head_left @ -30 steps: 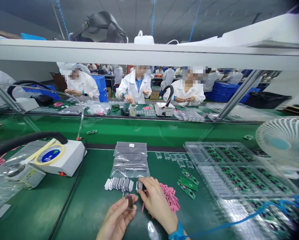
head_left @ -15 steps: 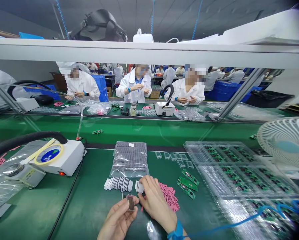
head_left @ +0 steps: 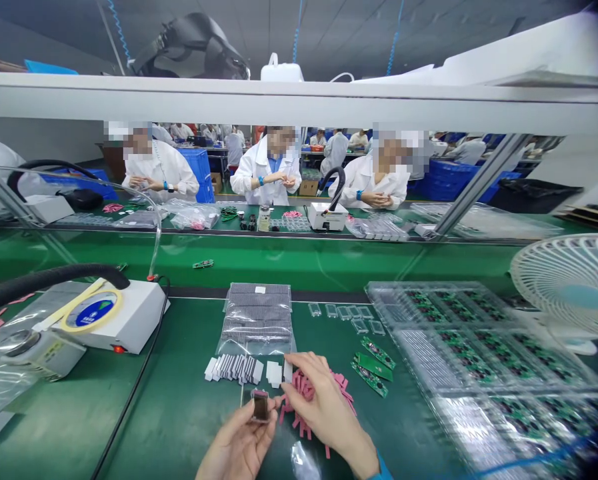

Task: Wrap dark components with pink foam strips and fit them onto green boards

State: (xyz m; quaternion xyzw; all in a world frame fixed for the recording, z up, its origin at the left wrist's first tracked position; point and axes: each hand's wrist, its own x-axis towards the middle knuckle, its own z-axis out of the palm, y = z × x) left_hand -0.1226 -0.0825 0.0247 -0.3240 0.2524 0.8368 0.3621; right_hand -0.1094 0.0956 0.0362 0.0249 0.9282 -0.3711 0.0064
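Note:
My left hand (head_left: 239, 433) pinches a small dark rectangular part in a clear casing (head_left: 260, 405) upright between its fingers. My right hand (head_left: 326, 407) is just right of it, its fingertips gripping a narrow white strip (head_left: 287, 371). Under that hand lies a loose pile of pink strips (head_left: 303, 393). Left of the fingertips, a row of white pads (head_left: 233, 369) lies on the green mat (head_left: 173, 400), below a clear bag of grey striped strips (head_left: 256, 320). Several loose white pieces (head_left: 275, 373) sit between the row and my right hand.
Clear trays of green circuit boards (head_left: 479, 353) fill the right, with several loose boards (head_left: 371, 367) and small clear casings (head_left: 343, 311) beside them. A white machine (head_left: 113, 317) stands left, a fan (head_left: 573, 283) right. Co-workers sit across a green conveyor (head_left: 299, 260).
My right hand has moved slightly up and left, taking a white strip at its fingertips. The pink strips now look more spread out. My left hand stays nearly still, and the view has tilted slightly.

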